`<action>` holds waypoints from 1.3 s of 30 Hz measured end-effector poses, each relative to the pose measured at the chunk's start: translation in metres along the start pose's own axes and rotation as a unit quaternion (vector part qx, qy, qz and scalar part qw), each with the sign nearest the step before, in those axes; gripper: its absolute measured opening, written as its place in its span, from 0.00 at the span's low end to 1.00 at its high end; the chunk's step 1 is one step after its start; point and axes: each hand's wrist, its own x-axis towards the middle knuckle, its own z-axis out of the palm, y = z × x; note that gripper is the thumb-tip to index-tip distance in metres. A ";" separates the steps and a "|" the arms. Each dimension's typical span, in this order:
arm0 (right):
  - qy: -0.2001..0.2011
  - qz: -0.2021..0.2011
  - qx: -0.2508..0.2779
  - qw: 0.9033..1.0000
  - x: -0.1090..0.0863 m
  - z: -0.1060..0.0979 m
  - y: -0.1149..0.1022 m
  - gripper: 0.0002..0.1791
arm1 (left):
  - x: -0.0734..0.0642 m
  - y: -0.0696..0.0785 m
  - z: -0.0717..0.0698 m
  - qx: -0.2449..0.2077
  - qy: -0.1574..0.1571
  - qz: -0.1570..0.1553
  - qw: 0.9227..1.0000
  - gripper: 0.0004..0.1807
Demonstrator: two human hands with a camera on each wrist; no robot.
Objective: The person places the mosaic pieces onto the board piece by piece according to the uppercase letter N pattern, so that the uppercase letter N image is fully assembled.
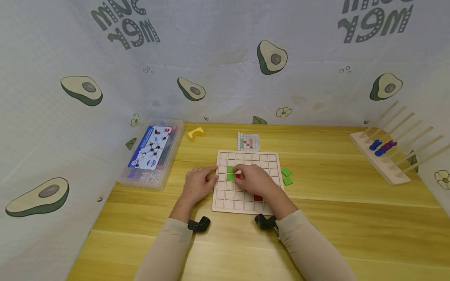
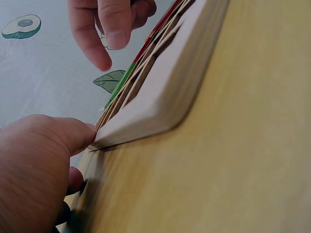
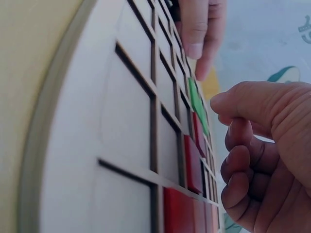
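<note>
A pale wooden grid board (image 1: 225, 194) lies on the table. My left hand (image 1: 198, 184) rests thumb and fingertips against its left edge; in the left wrist view a digit touches the board near a corner. My right hand (image 1: 256, 180) is over the middle of the board, fingers bent loosely, with nothing visible between thumb and index finger. Two green tiles (image 1: 230, 177) sit in neighbouring cells by those fingertips. Next to them is a red tile (image 1: 238, 176), and another red tile (image 1: 258, 198) is nearer the front. The right wrist view shows several red tiles (image 3: 193, 165), partly hidden from above.
Two loose green tiles (image 1: 287, 180) lie right of the board. Behind it is a card with a coloured grid pattern (image 1: 248, 142). A plastic box (image 1: 151, 152) and a yellow arched block (image 1: 195, 133) stand to the left. At far right is a peg rack (image 1: 379, 158) with beads.
</note>
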 end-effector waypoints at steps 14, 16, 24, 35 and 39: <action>0.028 0.058 0.024 0.998 -0.027 -0.017 0.038 0.19 | 0.000 -0.001 0.001 0.005 0.001 -0.005 1.000 0.21; 0.031 0.070 0.030 0.997 -0.032 -0.019 0.046 0.19 | 0.000 -0.001 0.000 0.004 0.000 -0.006 1.000 0.21; 0.033 0.123 0.037 0.991 -0.050 -0.034 0.073 0.22 | 0.000 0.000 0.001 0.000 0.001 -0.002 1.000 0.21; 0.055 0.150 0.008 0.987 -0.060 -0.046 0.105 0.23 | 0.000 -0.001 0.001 -0.001 -0.001 0.004 1.000 0.21; 0.060 0.157 0.005 0.986 -0.060 -0.048 0.112 0.24 | 0.000 -0.001 0.001 -0.002 0.001 0.007 1.000 0.21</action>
